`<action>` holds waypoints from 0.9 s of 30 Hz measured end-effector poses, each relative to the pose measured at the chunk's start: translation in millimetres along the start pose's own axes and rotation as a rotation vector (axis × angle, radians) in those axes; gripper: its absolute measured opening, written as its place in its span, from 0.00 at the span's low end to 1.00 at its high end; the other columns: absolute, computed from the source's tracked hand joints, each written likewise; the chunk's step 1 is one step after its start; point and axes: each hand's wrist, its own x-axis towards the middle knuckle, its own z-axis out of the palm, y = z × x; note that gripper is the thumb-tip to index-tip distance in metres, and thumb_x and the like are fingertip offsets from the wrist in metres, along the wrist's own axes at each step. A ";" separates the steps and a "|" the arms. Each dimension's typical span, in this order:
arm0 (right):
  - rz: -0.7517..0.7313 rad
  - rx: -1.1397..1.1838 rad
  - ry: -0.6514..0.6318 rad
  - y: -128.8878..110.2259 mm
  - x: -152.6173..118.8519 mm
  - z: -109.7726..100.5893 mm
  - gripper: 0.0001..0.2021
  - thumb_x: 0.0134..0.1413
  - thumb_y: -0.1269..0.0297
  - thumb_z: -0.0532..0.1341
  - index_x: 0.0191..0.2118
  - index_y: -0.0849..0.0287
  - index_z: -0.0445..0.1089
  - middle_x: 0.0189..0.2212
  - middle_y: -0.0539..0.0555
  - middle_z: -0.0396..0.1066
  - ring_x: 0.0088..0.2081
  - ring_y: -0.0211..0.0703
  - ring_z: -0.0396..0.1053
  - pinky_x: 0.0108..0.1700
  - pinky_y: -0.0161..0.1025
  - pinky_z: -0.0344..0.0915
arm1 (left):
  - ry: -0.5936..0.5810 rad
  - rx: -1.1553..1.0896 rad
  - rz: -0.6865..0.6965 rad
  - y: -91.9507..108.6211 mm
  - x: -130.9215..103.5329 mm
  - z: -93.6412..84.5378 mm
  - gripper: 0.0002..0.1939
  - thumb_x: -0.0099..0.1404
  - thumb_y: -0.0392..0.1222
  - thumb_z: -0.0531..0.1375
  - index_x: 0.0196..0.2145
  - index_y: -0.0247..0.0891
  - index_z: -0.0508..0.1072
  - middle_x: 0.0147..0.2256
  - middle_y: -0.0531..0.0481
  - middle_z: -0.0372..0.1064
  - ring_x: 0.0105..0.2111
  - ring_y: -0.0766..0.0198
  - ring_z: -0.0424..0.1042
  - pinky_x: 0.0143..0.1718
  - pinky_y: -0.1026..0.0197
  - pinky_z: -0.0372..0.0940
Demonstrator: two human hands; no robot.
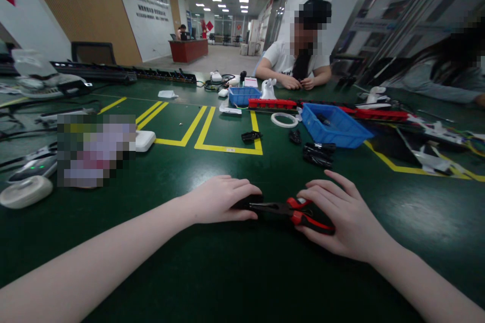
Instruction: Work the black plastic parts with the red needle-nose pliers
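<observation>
My left hand is closed round a small black part, most of it hidden by the fingers. My right hand holds needle-nose pliers by their red and black handles, with some of its fingers spread. The dark jaws point left and their tips meet the black part at my left fingertips. Whether the jaws grip it I cannot tell. Beyond my right hand lie black wrapped bundles on the green table.
A blue bin, a smaller blue bin, a tape roll and a red strip stand farther back. A white mouse and a white box are at left. A person sits opposite; another is at right.
</observation>
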 end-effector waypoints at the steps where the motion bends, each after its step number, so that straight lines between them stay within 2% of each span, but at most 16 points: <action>1: 0.000 -0.001 0.002 0.3 0.1 -0.3 0.18 0.50 0.57 0.64 0.46 0.57 0.68 0.38 0.56 0.75 0.44 0.53 0.72 0.59 0.59 0.55 | 0.000 0.000 0.001 -0.1 0.0 0.1 0.19 0.69 0.50 0.58 0.52 0.39 0.64 0.43 0.48 0.72 0.39 0.59 0.74 0.38 0.60 0.65; 15: 0.010 -0.034 -0.010 -4.3 -0.2 2.6 0.18 0.52 0.58 0.63 0.47 0.59 0.66 0.38 0.58 0.73 0.44 0.54 0.71 0.59 0.59 0.54 | 0.005 0.025 -0.010 -2.2 0.4 1.9 0.19 0.69 0.50 0.58 0.53 0.41 0.64 0.44 0.50 0.71 0.37 0.60 0.73 0.38 0.59 0.64; 27: 0.022 -0.041 0.000 1.3 -2.0 -1.8 0.26 0.53 0.58 0.63 0.56 0.61 0.61 0.43 0.60 0.72 0.46 0.55 0.70 0.61 0.60 0.54 | -0.007 0.006 -0.019 0.2 0.4 -0.9 0.19 0.69 0.50 0.58 0.53 0.40 0.64 0.45 0.49 0.71 0.38 0.60 0.73 0.39 0.58 0.65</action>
